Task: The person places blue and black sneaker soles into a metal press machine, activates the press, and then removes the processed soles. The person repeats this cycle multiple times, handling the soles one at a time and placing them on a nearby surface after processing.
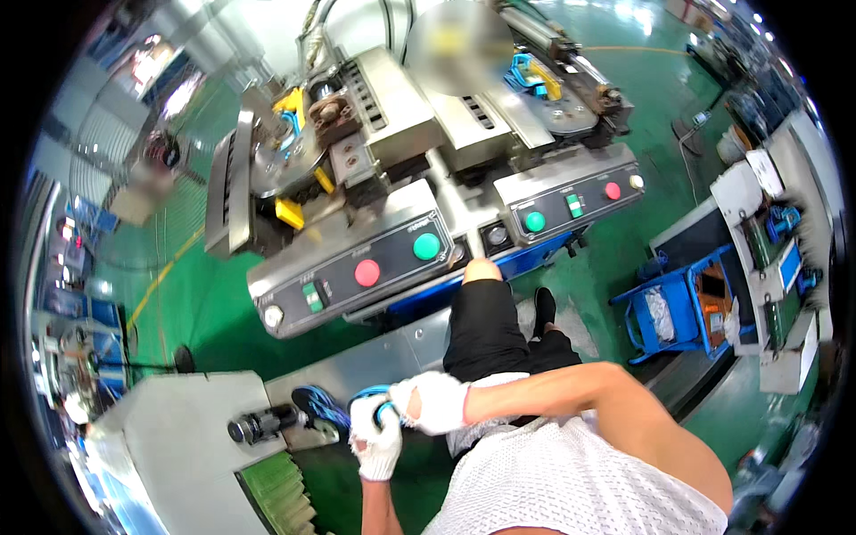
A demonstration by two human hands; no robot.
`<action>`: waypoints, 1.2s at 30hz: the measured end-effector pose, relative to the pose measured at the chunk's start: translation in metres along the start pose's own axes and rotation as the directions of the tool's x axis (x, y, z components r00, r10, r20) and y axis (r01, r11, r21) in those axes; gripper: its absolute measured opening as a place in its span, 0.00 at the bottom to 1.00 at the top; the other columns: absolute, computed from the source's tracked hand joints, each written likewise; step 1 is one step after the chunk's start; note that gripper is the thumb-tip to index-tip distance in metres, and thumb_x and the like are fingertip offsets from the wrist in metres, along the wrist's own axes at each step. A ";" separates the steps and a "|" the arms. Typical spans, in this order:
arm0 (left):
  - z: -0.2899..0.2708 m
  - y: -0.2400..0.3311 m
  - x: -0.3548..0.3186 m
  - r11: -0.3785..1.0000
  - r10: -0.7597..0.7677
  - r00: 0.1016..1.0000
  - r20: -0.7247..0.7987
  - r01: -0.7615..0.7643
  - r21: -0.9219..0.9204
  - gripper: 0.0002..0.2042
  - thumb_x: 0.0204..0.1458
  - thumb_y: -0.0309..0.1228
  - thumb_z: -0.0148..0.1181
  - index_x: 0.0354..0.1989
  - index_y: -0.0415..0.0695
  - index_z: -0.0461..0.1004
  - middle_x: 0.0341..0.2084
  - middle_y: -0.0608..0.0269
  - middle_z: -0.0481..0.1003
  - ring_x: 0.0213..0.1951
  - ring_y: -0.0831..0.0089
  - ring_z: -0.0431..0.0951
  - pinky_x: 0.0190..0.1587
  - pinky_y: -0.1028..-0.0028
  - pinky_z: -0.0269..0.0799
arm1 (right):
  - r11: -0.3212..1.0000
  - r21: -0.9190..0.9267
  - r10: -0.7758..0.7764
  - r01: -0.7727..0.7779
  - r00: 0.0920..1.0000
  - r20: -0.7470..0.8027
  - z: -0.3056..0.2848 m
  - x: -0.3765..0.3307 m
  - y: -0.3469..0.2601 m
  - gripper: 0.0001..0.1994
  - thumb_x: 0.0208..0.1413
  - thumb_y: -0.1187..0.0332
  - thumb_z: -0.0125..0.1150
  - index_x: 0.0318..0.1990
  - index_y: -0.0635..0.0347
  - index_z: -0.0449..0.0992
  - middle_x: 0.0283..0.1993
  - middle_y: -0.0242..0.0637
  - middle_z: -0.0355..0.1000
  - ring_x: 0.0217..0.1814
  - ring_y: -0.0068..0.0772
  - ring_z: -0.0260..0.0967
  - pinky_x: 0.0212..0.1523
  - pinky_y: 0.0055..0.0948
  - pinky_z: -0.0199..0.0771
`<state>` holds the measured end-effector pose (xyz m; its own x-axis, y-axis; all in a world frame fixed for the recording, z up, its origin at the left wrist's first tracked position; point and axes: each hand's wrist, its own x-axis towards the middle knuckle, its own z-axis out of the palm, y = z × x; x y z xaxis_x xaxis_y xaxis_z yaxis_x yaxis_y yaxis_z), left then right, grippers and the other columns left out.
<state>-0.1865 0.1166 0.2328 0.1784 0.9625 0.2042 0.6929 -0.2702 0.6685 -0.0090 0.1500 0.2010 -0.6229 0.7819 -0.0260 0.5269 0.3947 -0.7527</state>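
Observation:
My left hand [376, 439], in a white glove, is closed around a blue curved, loop-like part [368, 390]. My right hand [432, 402], gloved in white too, reaches across from the right and grips the same part close beside the left. Fingers hide most of the part, so its full shape cannot be made out. Just left of the hands, a bundle of similar blue loops [328, 407] lies by a metal bracket.
Ahead stands a two-station metal machine with a left control panel [357, 267] and a right one [571, 198]. A black motor [259, 425] and green brush-like strips [275, 490] sit at the lower left. At right are a blue stool-like frame [660, 312] and a grinding or polishing bench [771, 259].

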 end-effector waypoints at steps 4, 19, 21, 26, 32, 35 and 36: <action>0.046 0.098 0.108 0.931 0.347 0.907 0.237 -0.302 -0.206 0.10 0.56 0.25 0.67 0.46 0.39 0.81 0.44 0.48 0.81 0.47 0.52 0.83 0.52 0.62 0.79 | 0.992 0.100 0.092 -0.071 0.972 -0.215 -0.129 -0.086 0.039 0.30 0.55 0.55 0.72 0.59 0.64 0.71 0.50 0.57 0.79 0.51 0.56 0.81 0.51 0.46 0.80; 0.337 0.311 0.533 0.939 0.333 0.930 0.152 -0.312 -0.145 0.31 0.54 0.39 0.68 0.66 0.41 0.73 0.62 0.45 0.76 0.64 0.53 0.77 0.67 0.63 0.71 | 0.304 0.930 0.952 0.208 -0.091 -0.291 -0.136 -0.326 0.161 0.23 0.54 0.59 0.68 0.54 0.61 0.71 0.31 0.17 0.59 0.36 0.18 0.55 0.45 0.27 0.68; 0.374 0.298 0.585 0.951 0.307 0.946 0.105 -0.300 -0.071 0.35 0.55 0.43 0.69 0.70 0.38 0.71 0.60 0.46 0.80 0.60 0.57 0.81 0.65 0.65 0.73 | 0.179 0.970 0.984 0.162 -0.043 -0.174 -0.087 -0.355 0.191 0.16 0.57 0.65 0.65 0.48 0.59 0.70 0.31 0.18 0.60 0.38 0.19 0.56 0.49 0.29 0.69; 0.458 0.281 0.632 0.950 0.312 0.950 -0.020 -0.312 0.009 0.24 0.63 0.41 0.62 0.66 0.49 0.77 0.59 0.48 0.80 0.61 0.53 0.80 0.66 0.61 0.72 | 0.558 0.715 0.751 -0.421 -0.111 -0.651 -0.051 -0.369 0.222 0.17 0.54 0.71 0.64 0.52 0.58 0.72 0.45 0.30 0.69 0.42 0.29 0.66 0.54 0.33 0.73; 0.431 0.280 0.641 0.887 0.424 0.885 -0.194 -0.449 -0.105 0.17 0.66 0.35 0.61 0.61 0.47 0.80 0.54 0.51 0.82 0.56 0.57 0.82 0.62 0.63 0.73 | 0.265 0.918 0.960 0.295 -0.173 -0.222 -0.090 -0.342 0.216 0.17 0.57 0.66 0.68 0.50 0.52 0.67 0.27 0.17 0.60 0.26 0.11 0.54 0.28 0.19 0.56; 0.367 0.308 0.595 0.779 0.441 0.827 -0.348 -0.546 -0.309 0.17 0.66 0.35 0.60 0.60 0.44 0.80 0.48 0.54 0.85 0.48 0.66 0.84 0.57 0.68 0.76 | 0.332 0.890 0.940 0.312 -0.193 -0.282 -0.106 -0.340 0.216 0.18 0.59 0.66 0.68 0.52 0.54 0.69 0.33 0.19 0.62 0.34 0.15 0.61 0.38 0.23 0.66; 0.344 0.306 0.591 0.779 0.468 0.776 -0.423 -0.588 -0.217 0.17 0.66 0.34 0.60 0.60 0.42 0.80 0.46 0.55 0.85 0.46 0.67 0.84 0.55 0.69 0.77 | 0.381 0.866 0.921 0.325 -0.219 -0.322 -0.137 -0.317 0.208 0.18 0.60 0.66 0.67 0.55 0.54 0.70 0.37 0.21 0.65 0.38 0.17 0.63 0.45 0.25 0.69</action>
<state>0.3711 0.6104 0.3124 0.1667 0.6110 0.7739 0.2832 -0.7815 0.5559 0.3772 0.0508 0.1429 0.8082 0.3476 -0.4753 -0.5026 -0.0133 -0.8644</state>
